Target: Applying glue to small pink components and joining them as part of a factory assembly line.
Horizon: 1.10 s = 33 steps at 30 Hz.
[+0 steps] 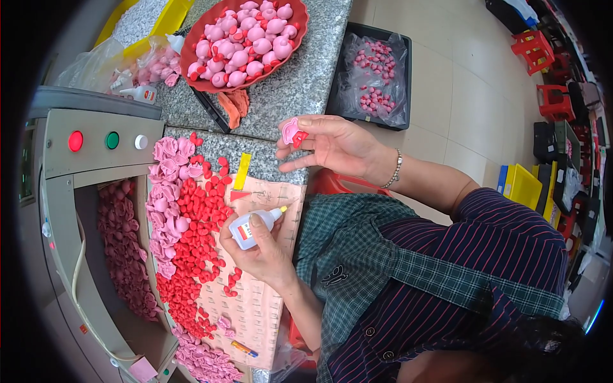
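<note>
Workshop interior: grey cabinet at far left, with 3 round buttons, red, green and white, above an opening that contains a heap of pink pieces in shadow. Beyond the cabinet stands a yellow tray of pale granular material; near it lies a white bottle on its side. To the right, over a granite worktop, run loose pink petal-like pieces, then a spread of small red pieces on a pale pink mat. Above them in the view sits a red bowl filled with pink rounded bodies bearing red parts. Over the mat, the left hand grips a glue bottle, thumb pressed on its front, the other fingers wrapped behind and partly hidden; its yellow tip points rightward. Farther right, the right hand, palm showing, pinches a pink piece with a red part between thumb and forefinger, the remaining fingers extended and spread. Beyond are a black crate of bagged pink-and-red items on the tiled floor and, at far right, red stools.
</note>
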Each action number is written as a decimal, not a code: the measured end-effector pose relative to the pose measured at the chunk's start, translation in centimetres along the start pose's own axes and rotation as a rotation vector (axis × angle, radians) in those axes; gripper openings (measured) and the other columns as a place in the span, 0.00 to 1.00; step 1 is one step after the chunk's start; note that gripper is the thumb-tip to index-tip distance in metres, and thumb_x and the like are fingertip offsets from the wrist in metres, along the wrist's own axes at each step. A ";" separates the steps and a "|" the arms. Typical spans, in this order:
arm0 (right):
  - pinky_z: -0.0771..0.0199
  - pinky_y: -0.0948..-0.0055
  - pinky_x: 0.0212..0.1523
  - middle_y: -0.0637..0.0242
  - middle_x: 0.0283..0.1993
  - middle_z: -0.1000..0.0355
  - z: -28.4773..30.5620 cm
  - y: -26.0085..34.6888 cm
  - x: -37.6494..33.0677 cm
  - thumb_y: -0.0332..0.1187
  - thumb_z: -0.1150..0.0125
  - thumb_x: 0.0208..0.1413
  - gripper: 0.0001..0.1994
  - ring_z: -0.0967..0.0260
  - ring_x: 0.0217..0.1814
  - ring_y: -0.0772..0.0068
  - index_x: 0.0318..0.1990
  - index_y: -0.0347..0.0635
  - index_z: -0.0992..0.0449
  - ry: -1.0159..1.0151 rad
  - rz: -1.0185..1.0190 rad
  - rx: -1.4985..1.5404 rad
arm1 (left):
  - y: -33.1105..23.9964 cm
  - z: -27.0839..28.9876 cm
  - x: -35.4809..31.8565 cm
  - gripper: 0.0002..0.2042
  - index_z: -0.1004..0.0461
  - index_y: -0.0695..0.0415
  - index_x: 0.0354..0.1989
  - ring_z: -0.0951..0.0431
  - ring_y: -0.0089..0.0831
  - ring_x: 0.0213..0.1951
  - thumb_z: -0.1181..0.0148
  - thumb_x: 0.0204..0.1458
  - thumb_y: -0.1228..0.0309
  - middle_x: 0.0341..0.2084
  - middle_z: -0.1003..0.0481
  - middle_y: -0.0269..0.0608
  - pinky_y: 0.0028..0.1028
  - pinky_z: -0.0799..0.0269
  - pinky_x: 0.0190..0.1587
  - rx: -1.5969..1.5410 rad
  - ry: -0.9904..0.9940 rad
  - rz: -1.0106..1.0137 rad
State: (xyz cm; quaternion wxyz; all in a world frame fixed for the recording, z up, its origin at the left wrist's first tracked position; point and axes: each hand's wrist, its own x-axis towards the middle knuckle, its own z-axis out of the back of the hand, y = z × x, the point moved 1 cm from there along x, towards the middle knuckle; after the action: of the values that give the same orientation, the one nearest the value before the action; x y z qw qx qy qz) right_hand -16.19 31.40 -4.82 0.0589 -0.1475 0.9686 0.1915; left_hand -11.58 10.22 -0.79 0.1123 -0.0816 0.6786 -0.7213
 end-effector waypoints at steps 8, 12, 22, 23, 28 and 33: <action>0.35 0.37 0.64 0.51 0.50 0.27 0.1 -0.1 0.0 0.35 0.50 0.67 0.17 0.28 0.56 0.53 0.57 0.32 0.32 0.000 0.001 0.010 | 0.7 0.4 0.2 0.17 0.36 0.65 0.52 0.23 0.32 0.39 0.40 0.59 0.72 0.41 0.29 0.48 0.30 0.18 0.37 0.087 -0.037 -0.063; 0.35 0.37 0.64 0.52 0.49 0.27 0.1 0.0 0.0 0.35 0.50 0.67 0.17 0.28 0.56 0.54 0.57 0.32 0.31 0.001 0.002 0.001 | -0.2 -0.2 -0.1 0.16 0.35 0.65 0.50 0.23 0.32 0.39 0.38 0.58 0.73 0.41 0.30 0.46 0.29 0.22 0.40 -0.024 -0.016 -0.012; 0.35 0.38 0.64 0.52 0.49 0.27 0.1 -0.1 0.1 0.35 0.50 0.67 0.17 0.28 0.56 0.54 0.57 0.31 0.32 0.005 0.006 -0.004 | 0.2 0.5 -0.1 0.17 0.35 0.64 0.52 0.25 0.30 0.41 0.38 0.58 0.73 0.44 0.33 0.44 0.28 0.23 0.40 0.156 -0.052 -0.162; 0.35 0.38 0.64 0.52 0.49 0.27 0.1 -0.1 0.1 0.35 0.50 0.67 0.17 0.28 0.56 0.54 0.57 0.31 0.32 0.007 0.004 -0.003 | 0.1 0.1 -0.4 0.17 0.35 0.64 0.52 0.25 0.30 0.41 0.39 0.58 0.73 0.44 0.33 0.45 0.28 0.22 0.40 0.081 -0.035 -0.113; 0.34 0.38 0.63 0.52 0.50 0.27 -0.1 -0.2 0.0 0.34 0.50 0.67 0.18 0.28 0.57 0.54 0.58 0.31 0.32 0.014 0.003 -0.001 | 0.0 0.4 -0.1 0.17 0.36 0.64 0.53 0.25 0.32 0.41 0.39 0.58 0.74 0.44 0.33 0.46 0.29 0.19 0.40 0.284 0.002 -0.188; 0.34 0.40 0.64 0.52 0.50 0.27 -0.1 -0.3 -0.3 0.33 0.49 0.67 0.18 0.29 0.57 0.55 0.59 0.31 0.33 0.005 0.024 -0.029 | -0.2 1.0 0.3 0.17 0.36 0.65 0.54 0.23 0.36 0.41 0.42 0.61 0.70 0.41 0.30 0.50 0.34 0.17 0.41 -0.057 -0.034 0.009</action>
State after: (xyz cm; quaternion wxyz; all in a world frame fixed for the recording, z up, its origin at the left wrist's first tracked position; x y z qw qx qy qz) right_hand -15.79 31.19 -4.74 0.0521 -0.1369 0.9675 0.2060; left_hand -11.59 9.16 -0.49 0.1244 -0.0940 0.6973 -0.6996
